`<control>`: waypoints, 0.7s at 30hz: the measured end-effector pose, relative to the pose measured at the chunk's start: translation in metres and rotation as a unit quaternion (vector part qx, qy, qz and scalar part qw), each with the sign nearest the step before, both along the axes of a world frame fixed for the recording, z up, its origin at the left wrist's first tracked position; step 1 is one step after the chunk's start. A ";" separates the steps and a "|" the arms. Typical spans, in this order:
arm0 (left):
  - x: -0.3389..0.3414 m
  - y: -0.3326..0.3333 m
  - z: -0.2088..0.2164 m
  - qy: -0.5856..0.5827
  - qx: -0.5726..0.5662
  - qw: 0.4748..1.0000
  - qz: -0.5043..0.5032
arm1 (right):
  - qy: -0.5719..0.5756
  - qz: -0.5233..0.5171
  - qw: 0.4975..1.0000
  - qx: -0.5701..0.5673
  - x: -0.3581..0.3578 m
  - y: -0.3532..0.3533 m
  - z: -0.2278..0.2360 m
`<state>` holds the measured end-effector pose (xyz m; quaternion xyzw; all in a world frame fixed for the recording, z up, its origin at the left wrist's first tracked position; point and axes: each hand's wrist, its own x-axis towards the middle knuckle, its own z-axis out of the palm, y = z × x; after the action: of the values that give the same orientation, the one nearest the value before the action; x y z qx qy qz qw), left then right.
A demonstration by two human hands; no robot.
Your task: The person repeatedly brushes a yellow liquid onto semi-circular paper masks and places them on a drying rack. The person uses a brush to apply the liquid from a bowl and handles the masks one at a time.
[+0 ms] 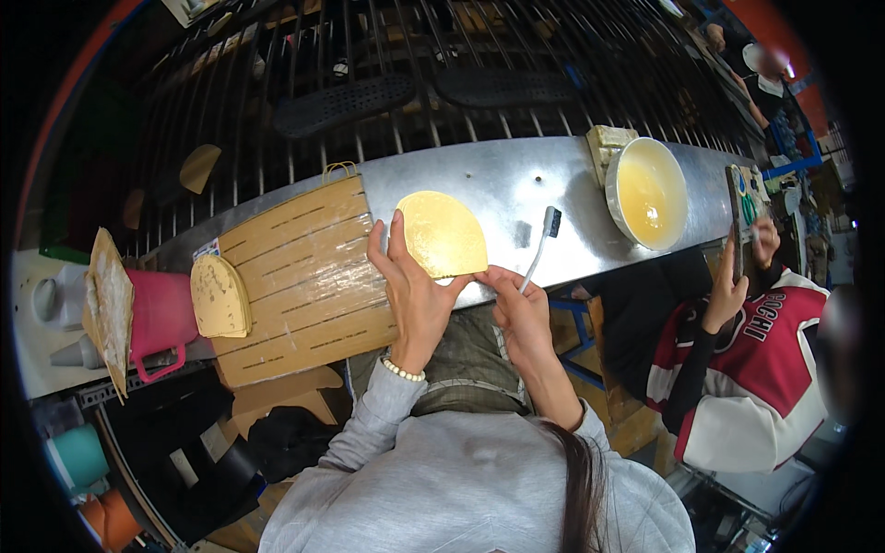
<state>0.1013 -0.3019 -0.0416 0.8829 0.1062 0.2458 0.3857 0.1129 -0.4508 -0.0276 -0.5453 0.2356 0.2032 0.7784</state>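
A yellow, rounded sheet piece with one straight edge (pixel 441 232) is held up over the metal ledge. My left hand (pixel 417 300) grips its left side and lower edge, thumb toward the straight edge. The fingertips of my right hand (pixel 525 318) are at its lower right corner. That same hand also holds a brush (pixel 536 258) with a pale handle, its dark bristles pointing up and away from the piece. To the right stands a white bowl (pixel 680 198) of yellowish liquid. On the left, a stack of similar yellow pieces (pixel 219 300) lies at the cardboard's edge.
A slitted cardboard sheet (pixel 304 276) covers the left of the metal ledge (pixel 502 175). Beyond run dark parallel bars carrying black soles (pixel 346 106). A pink jug (pixel 161 313) stands far left. On the right sits another person (pixel 756 359), hands raised with a dark flat item.
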 end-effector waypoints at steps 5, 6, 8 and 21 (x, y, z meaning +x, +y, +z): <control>0.002 0.000 0.002 0.000 -0.002 1.000 0.007 | 0.000 0.018 1.000 -0.005 0.004 0.002 0.005; 0.002 0.000 0.003 0.001 -0.006 1.000 0.009 | -0.006 0.023 1.000 -0.018 0.004 0.003 0.007; 0.001 0.001 0.004 0.016 -0.023 1.000 0.008 | -0.018 0.035 0.998 -0.043 0.005 0.002 0.015; -0.001 0.009 -0.003 0.026 -0.115 0.992 -0.051 | -0.144 0.024 0.983 -0.114 0.008 0.005 0.016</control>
<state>0.1003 -0.2930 -0.0449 0.8431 0.0984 0.1889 0.4937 0.1209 -0.4454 -0.0118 -0.6595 0.1296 0.1125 0.7319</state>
